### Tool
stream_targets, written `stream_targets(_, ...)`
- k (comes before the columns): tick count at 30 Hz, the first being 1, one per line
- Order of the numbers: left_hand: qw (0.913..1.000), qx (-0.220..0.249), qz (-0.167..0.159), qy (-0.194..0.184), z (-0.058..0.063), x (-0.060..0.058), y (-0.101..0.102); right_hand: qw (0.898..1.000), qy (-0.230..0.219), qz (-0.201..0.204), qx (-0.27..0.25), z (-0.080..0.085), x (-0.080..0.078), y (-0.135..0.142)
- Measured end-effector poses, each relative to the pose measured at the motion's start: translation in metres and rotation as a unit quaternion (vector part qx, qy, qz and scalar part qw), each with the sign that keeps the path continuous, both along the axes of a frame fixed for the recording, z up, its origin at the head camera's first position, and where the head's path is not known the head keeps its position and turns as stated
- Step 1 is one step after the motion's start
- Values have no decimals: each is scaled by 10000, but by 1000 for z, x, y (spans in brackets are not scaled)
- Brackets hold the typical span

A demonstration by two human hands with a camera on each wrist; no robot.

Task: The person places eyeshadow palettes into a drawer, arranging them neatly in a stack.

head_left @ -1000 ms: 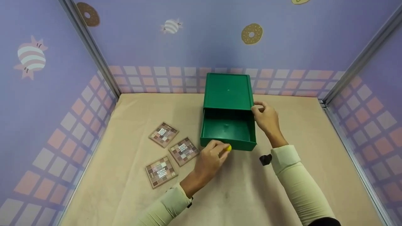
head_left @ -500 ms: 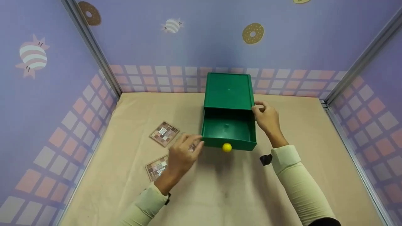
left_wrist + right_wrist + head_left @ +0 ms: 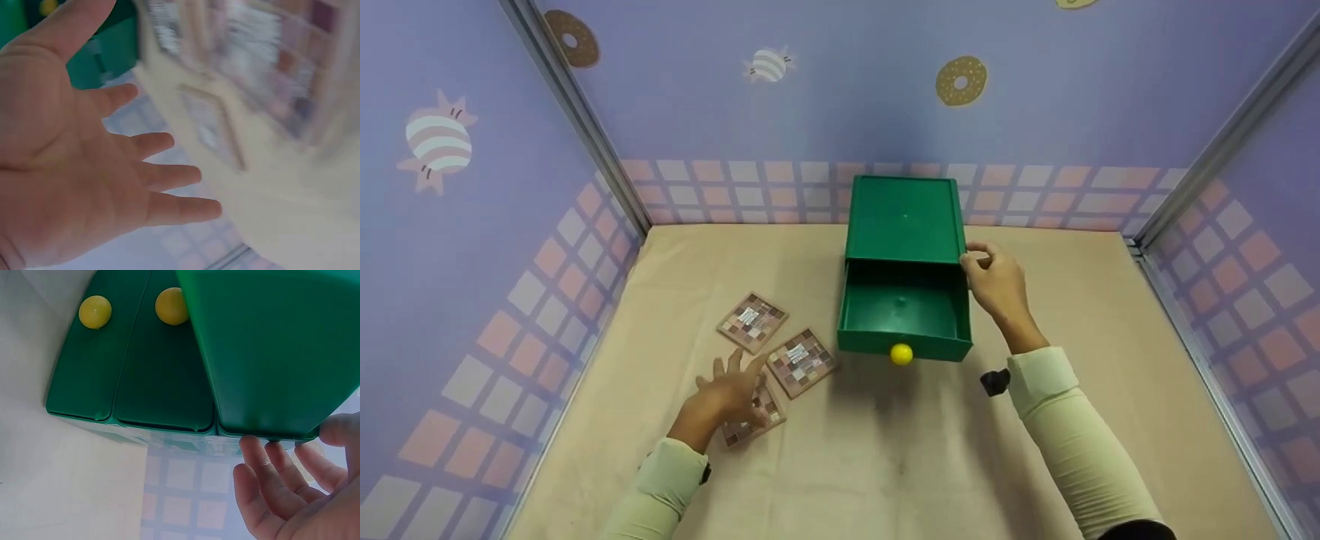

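A green drawer cabinet (image 3: 905,217) stands near the back wall, its top drawer (image 3: 859,343) pulled out and bare inside. A yellow knob (image 3: 901,354) sits on the drawer's front. My right hand (image 3: 997,285) holds the cabinet's right front edge, with thumb at the corner and fingertips (image 3: 251,443) against the side. Over the nearest makeup palette (image 3: 766,418) hovers my left hand (image 3: 726,394), fingers spread, partly covering it. The left wrist view shows the bare palm (image 3: 73,163) facing blurred palettes. Two more palettes, a middle one (image 3: 801,363) and a far one (image 3: 752,322), lie left of the cabinet.
Two closed lower drawers with yellow knobs (image 3: 95,311) show in the right wrist view. A beige cloth (image 3: 885,465) covers the table. Purple patterned walls (image 3: 825,112) enclose the left, back and right sides.
My left hand has let go of the yellow knob and moved left and nearer, its fingers spreading over the nearest palette. The right hand and the open drawer have stayed in place.
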State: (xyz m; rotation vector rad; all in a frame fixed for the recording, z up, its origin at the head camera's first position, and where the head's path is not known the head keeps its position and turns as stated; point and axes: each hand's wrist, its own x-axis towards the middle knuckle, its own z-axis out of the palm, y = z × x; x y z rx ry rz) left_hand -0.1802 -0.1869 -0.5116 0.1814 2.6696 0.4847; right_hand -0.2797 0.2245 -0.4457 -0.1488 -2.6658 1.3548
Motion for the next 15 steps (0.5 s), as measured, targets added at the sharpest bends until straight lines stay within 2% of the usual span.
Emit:
stream_targets(2,9987,-304,23,-401,-9,4,-7,10000,7,6,33,0,0,0)
stream_targets(4,9976,-464,41,-522,-15,5,-10,10000,43,-11,68,-1,1,0)
stream_targets(15,9927,-995,159,-669,-33,10,-12,10000,-12,-1,-1,-1,1,1)
